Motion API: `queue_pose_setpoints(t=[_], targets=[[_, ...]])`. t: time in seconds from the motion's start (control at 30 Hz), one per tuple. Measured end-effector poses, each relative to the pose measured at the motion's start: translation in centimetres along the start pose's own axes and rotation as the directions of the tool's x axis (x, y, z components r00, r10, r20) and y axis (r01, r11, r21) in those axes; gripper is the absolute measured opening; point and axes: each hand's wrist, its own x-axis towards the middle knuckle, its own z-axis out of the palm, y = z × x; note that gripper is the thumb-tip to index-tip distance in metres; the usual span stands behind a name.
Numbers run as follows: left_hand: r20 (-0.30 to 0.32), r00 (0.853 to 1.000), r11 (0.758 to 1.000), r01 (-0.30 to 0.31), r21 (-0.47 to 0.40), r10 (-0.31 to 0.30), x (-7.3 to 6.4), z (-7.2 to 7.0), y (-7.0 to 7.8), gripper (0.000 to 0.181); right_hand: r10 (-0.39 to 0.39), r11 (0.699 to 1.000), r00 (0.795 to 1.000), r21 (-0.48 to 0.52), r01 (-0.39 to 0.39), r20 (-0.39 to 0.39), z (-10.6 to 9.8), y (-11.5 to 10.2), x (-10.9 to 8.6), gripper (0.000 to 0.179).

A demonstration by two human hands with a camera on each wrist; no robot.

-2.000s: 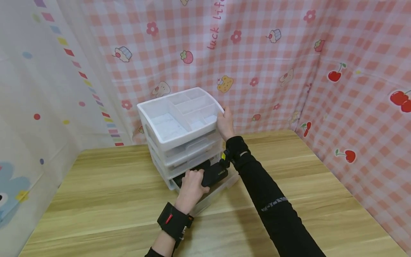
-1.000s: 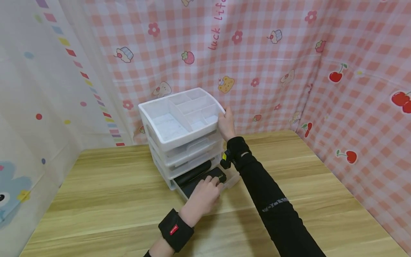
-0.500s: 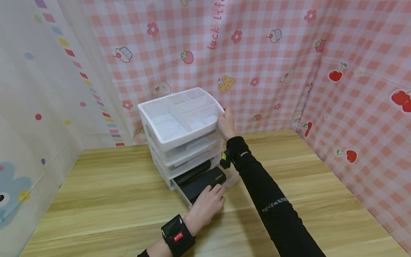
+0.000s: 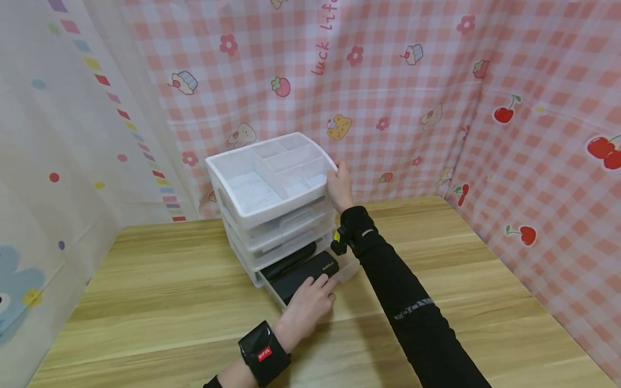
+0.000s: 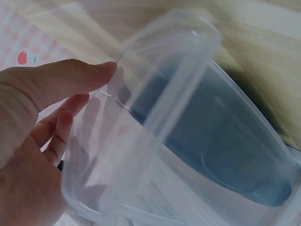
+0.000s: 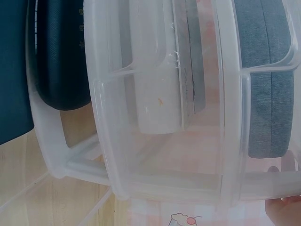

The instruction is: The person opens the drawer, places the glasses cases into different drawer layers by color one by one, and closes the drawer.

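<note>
A white plastic drawer organizer (image 4: 288,207) stands on the table, its clear bottom drawer (image 4: 347,268) pulled out. My left hand (image 4: 308,304) holds the drawer's front edge; in the left wrist view its thumb (image 5: 89,76) lies on the clear wall, the other fingers behind. Inside the drawer lie a black case (image 4: 310,274) with gold lettering and a second, rounded black case (image 4: 290,262) behind it. My right hand (image 4: 341,188) grips the organizer's upper right rim; only part of it shows at the right wrist view's lower corner.
Upper drawers are closed; through their fronts the right wrist view shows a white box (image 6: 157,99) and a grey fabric-covered case (image 6: 270,113). A divided open tray (image 4: 252,188) tops the organizer. Patterned cloth (image 4: 388,108) hangs behind the wooden table (image 4: 160,302).
My left hand has let go of the lettered black case, now lying flat in the drawer, and moved forward to the drawer's front edge. My right hand has stayed on the organizer's rim.
</note>
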Motion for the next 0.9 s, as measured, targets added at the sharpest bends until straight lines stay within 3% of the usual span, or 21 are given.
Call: queue_pose_setpoints(t=[0.23,0.37,0.53,0.73,0.9], targets=[[-0.053,0.997,0.998,0.055,-0.017,-0.056,-0.1,0.9,-1.1,0.013,0.000,1.000,1.000,0.012,0.000,0.001,-0.1,0.0,0.0,0.029],[-0.088,0.991,0.995,0.100,0.007,-0.099,-0.2,1.5,-1.8,0.012,0.006,1.000,1.000,0.011,-0.006,0.008,-0.1,0.0,0.0,0.029],[-0.101,0.984,0.989,0.143,-0.034,-0.146,-0.1,2.0,-2.5,0.012,0.006,1.000,1.000,0.010,-0.006,0.009,0.0,0.0,0.1,0.029],[-0.017,0.975,0.974,0.222,-0.043,-0.223,0.0,2.3,-3.2,0.019,-0.001,1.000,1.000,0.014,0.001,0.008,0.0,-0.2,0.0,0.029],[0.068,0.954,0.955,0.295,-0.045,-0.291,-0.1,2.7,-3.8,0.026,-0.001,1.000,1.000,0.021,0.001,-0.001,0.1,-0.1,0.0,0.027]])
